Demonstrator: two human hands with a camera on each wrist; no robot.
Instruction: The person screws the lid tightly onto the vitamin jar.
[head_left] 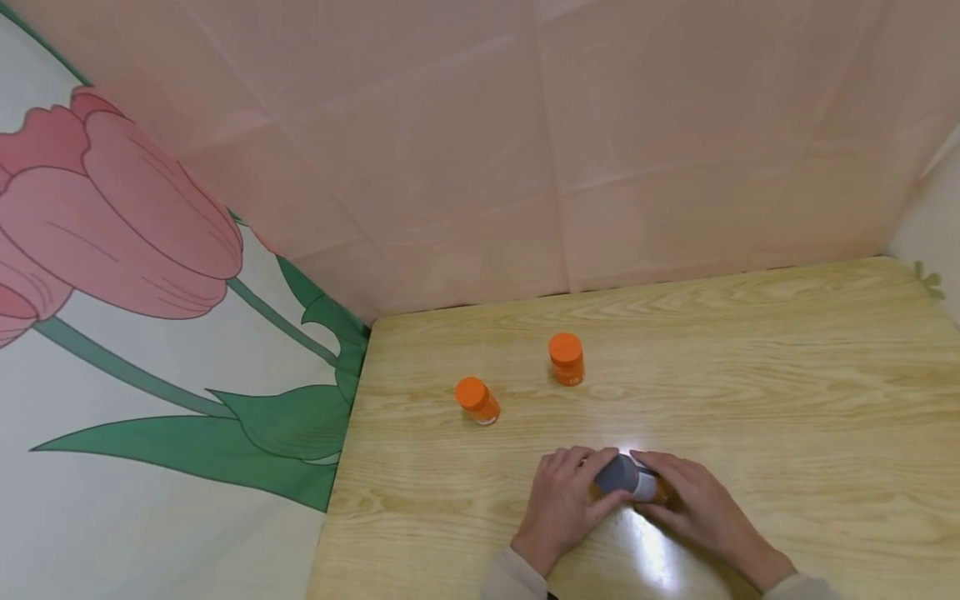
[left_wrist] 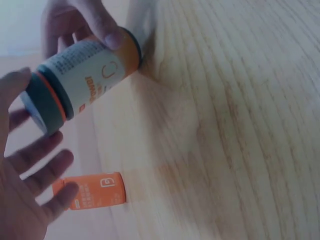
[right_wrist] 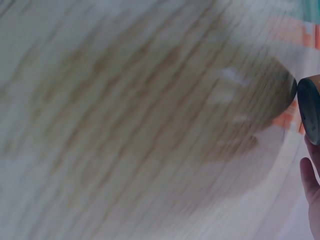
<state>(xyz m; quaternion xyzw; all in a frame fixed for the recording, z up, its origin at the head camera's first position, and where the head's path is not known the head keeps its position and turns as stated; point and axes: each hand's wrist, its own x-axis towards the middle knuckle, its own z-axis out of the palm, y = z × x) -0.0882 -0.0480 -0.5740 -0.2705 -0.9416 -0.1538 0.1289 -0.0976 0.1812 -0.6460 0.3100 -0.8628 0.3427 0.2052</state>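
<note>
Both hands are on a bottle (head_left: 645, 483) with a dark grey-green lid (head_left: 617, 475), a white label and an orange lower part. It leans with its lid toward my left hand (head_left: 562, 500), whose thumb and fingers pinch the lid. My right hand (head_left: 693, 504) grips the body near the base, its thumb across the label in the left wrist view. In that view the base edge comes close to the table. At the right edge of the right wrist view show the dark base (right_wrist: 310, 110) and a few right fingers (right_wrist: 311, 185).
Two orange jars with orange lids stand farther back on the wood-grain table (head_left: 750, 375): a left jar (head_left: 477, 401) and a right jar (head_left: 567, 359). A pink cloth (head_left: 465, 150) hangs behind the table, and a tulip-print cloth (head_left: 150, 350) hangs along the left.
</note>
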